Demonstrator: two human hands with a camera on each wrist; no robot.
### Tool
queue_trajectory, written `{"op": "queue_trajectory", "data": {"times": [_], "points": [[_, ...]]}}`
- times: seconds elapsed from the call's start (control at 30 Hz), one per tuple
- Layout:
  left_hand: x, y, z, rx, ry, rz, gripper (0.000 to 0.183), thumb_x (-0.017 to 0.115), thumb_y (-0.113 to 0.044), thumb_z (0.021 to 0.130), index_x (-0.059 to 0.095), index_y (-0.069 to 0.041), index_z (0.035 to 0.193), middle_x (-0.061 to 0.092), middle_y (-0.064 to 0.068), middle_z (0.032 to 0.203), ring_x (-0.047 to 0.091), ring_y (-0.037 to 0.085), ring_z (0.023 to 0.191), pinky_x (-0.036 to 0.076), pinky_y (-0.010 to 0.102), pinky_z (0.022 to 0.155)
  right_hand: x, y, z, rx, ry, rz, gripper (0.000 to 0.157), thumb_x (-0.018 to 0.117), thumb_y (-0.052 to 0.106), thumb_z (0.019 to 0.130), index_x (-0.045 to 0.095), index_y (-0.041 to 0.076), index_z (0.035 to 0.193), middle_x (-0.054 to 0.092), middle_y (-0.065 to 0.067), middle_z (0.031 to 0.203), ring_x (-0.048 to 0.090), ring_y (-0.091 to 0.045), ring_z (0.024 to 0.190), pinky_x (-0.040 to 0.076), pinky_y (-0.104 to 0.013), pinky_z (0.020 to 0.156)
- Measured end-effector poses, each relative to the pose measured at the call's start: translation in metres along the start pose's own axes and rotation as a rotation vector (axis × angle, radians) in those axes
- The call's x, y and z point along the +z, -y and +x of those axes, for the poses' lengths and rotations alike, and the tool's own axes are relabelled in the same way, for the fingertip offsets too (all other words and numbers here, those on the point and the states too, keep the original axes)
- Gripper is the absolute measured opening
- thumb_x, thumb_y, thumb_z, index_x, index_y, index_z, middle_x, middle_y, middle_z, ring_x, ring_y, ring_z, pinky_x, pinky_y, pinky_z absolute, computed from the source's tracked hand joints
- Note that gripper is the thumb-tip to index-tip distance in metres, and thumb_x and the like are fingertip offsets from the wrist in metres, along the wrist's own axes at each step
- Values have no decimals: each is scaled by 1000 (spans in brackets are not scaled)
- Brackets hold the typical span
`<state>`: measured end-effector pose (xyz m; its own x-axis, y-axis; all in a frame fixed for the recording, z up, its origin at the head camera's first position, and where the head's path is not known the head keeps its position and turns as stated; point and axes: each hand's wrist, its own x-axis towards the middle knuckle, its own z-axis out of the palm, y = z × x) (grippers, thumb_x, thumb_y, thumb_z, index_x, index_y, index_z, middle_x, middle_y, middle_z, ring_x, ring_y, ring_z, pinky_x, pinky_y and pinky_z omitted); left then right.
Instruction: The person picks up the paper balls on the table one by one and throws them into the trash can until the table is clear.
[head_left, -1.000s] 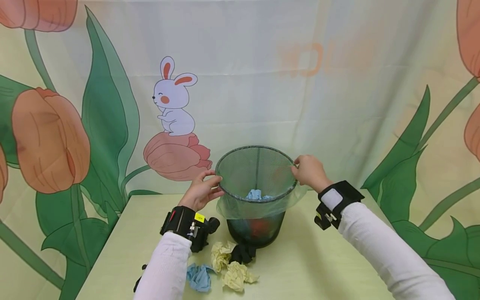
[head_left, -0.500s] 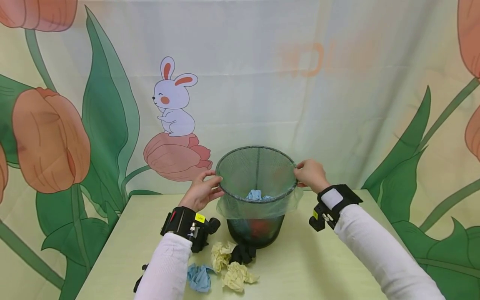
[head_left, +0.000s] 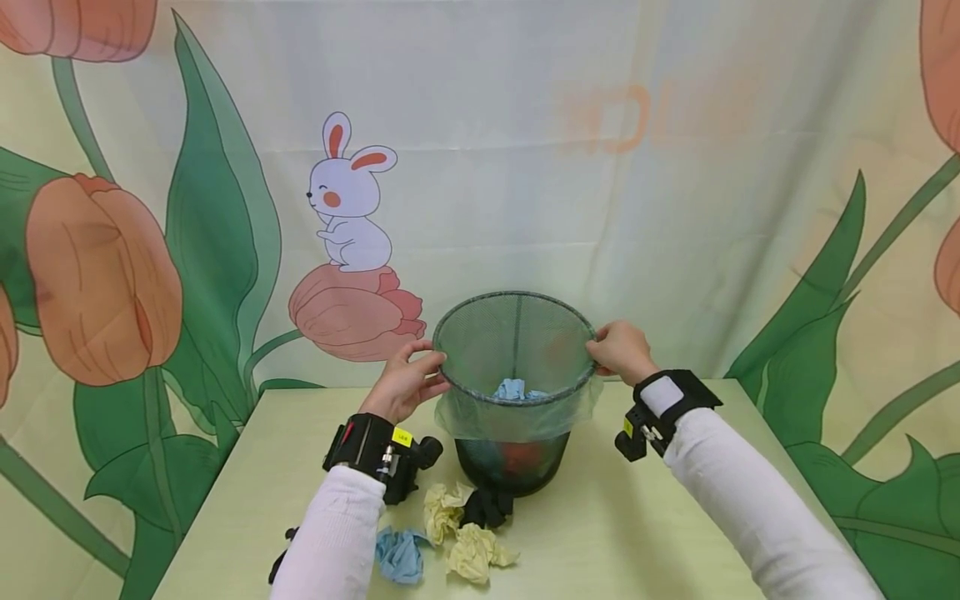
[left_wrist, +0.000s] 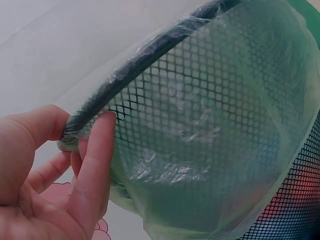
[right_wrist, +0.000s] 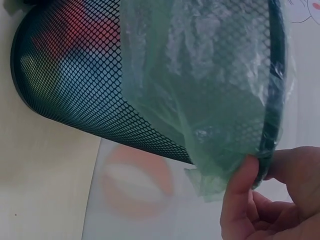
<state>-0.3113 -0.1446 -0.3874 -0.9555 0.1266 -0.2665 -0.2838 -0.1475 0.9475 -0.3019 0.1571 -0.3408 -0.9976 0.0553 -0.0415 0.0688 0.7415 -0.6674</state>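
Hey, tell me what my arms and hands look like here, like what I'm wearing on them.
Your left hand and right hand are ungloved. The left sleeve and right sleeve are long and white. The left wrist strap is black with a yellow label; the right wrist strap is black with a pale patch.

The head view looks forward and down from farthest back, taking in table (head_left: 225,500), bin (head_left: 510,483), left hand (head_left: 401,385), right hand (head_left: 624,348) and backdrop (head_left: 510,167). The left wrist view faces the rim (left_wrist: 135,68) close up, past its hand; the right, also near, shows the bin sideways. Both share rim and bag (head_left: 517,427) with the head view.
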Motion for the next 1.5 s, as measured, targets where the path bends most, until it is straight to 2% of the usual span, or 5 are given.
{"op": "queue_trajectory", "data": {"times": [0.3,0.6,0.97,1.33,1.5], "points": [[0,1,-1,7,-21,18,43,54,-13,92,36,-11,131,45,15,105,55,15,70,55,23,66,7,-5,5,-4,-28,-34,38,47,9,84,27,17,52,28,6,42,58,-21,49,32,-21,41],[1,3,-2,49,-65,82,41,57,-16,91,41,-9,127,53,12,99,60,13,69,56,27,70,8,-3,4,-26,-56,-82,40,48,9,83,32,17,47,40,4,40,55,-16,45,30,-20,39],[-3,16,-13,124,-69,184,45,55,-36,91,46,-9,126,51,13,111,59,27,94,56,34,76,7,-1,5,-23,-59,-109,42,48,10,82,32,18,44,42,5,39,62,-21,51,33,-22,39],[-12,33,-24,249,-70,278,45,51,-37,93,46,-11,129,50,14,123,58,32,106,54,34,80,9,2,6,-26,-79,-139,44,48,8,82,28,19,45,36,4,38,58,-18,47,25,-20,36],[-12,45,-33,318,-154,379,42,51,-30,95,44,-8,130,49,15,125,57,30,106,53,36,84,9,2,5,-19,-79,-159,44,48,7,82,27,18,45,36,4,38,60,-19,48,24,-19,36]]}}
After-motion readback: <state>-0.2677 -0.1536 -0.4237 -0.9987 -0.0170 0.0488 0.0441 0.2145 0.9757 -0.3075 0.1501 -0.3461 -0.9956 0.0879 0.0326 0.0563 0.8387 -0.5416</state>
